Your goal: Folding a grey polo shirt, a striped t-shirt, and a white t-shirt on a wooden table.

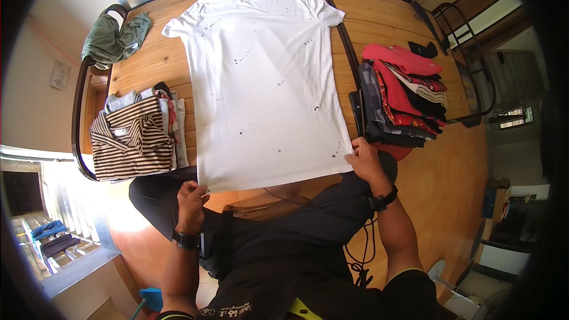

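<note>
A white short-sleeved T-shirt (266, 89) with scattered dark spots lies spread flat on a wooden table (166, 69), its neck at the far side and its hem towards me. My left hand (191, 204) pinches the hem's left corner between thumb and fingers. At the right, my right hand (364, 160) grips the other hem corner. The hem hangs just over the table's near edge, pulled fairly straight between both hands.
Folded clothes with a striped polo shirt (133, 138) on top lie at the left, below a crumpled green garment (115, 38). A taller stack of folded clothes (404, 93) stands at the right, a small black cloth (422, 50) beyond it. Dark metal rails (80, 120) flank the table.
</note>
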`<state>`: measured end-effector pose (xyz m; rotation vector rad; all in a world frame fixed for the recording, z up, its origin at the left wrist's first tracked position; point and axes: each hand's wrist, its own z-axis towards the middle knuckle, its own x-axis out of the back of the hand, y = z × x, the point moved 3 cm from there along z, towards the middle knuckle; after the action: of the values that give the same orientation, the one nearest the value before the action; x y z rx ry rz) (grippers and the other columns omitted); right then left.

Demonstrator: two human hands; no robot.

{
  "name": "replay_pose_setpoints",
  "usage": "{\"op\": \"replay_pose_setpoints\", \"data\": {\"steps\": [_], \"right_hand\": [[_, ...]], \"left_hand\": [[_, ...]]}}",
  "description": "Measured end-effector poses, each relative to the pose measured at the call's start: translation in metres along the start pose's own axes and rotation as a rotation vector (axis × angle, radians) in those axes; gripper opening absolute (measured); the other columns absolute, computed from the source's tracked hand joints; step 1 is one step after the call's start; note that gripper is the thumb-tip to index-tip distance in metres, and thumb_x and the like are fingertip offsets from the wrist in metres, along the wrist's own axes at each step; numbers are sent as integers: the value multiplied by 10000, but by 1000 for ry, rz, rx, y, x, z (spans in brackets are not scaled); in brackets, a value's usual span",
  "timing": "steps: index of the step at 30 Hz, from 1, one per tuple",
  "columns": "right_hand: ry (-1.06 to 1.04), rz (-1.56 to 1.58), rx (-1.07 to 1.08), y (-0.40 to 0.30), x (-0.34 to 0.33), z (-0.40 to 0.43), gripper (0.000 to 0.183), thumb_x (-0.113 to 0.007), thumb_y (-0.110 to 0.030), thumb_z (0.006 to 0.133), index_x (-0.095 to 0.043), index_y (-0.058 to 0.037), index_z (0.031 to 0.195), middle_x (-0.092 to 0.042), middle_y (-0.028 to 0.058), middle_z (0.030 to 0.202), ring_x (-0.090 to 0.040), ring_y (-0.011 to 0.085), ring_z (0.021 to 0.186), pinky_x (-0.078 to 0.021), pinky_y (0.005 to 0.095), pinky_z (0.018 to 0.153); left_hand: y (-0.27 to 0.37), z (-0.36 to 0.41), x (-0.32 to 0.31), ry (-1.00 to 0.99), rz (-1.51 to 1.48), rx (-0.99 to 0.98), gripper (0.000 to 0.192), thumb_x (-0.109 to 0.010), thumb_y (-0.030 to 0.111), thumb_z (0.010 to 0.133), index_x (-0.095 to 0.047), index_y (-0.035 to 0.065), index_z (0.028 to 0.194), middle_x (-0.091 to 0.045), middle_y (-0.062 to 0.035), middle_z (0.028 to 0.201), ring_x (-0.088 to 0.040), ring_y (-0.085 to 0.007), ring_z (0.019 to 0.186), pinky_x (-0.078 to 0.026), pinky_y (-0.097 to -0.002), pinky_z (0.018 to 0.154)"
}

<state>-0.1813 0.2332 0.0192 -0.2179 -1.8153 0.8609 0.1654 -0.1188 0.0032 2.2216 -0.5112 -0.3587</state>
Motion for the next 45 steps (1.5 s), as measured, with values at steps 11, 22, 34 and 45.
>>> {"op": "replay_pose_setpoints", "data": {"steps": [11, 22, 34, 45], "right_hand": [[-174, 19, -46, 4, -10, 2, 287, -720, -165, 712, -555, 3, 876, -594, 216, 794, -612, 351, 740, -487, 428, 674], [-336, 193, -207, -28, 5, -2, 204, -728, -101, 789, -603, 20, 897, -627, 68, 760, -586, 113, 550, -482, 255, 448], [-444, 433, -114, -70, -20, 3, 207, -718, -117, 862, -587, -2, 974, -637, 57, 836, -601, 95, 654, -479, 226, 488], [-813, 533, -92, -83, -1, 62, 324, -682, -158, 890, -598, -17, 1169, -632, 43, 941, -599, 99, 773, -500, 241, 645]], "left_hand": [[-12, 10, 7, 87, 178, -63, 303, -660, -32, 778, -531, 48, 1041, -575, -33, 909, -528, -102, 712, -433, -249, 630], [-3, -2, -24, 179, 427, -429, 353, -696, 20, 785, -527, 1, 1094, -551, -53, 988, -516, -113, 727, -470, -272, 679], [-5, -37, -259, -904, 301, -224, 464, -521, 389, 1034, -558, -18, 1254, -617, -117, 1120, -593, -171, 975, -468, -309, 918], [-38, -6, -270, -895, -17, 142, 334, -556, 278, 1026, -605, -9, 1189, -655, -65, 1007, -608, -110, 905, -507, -260, 779]]}}
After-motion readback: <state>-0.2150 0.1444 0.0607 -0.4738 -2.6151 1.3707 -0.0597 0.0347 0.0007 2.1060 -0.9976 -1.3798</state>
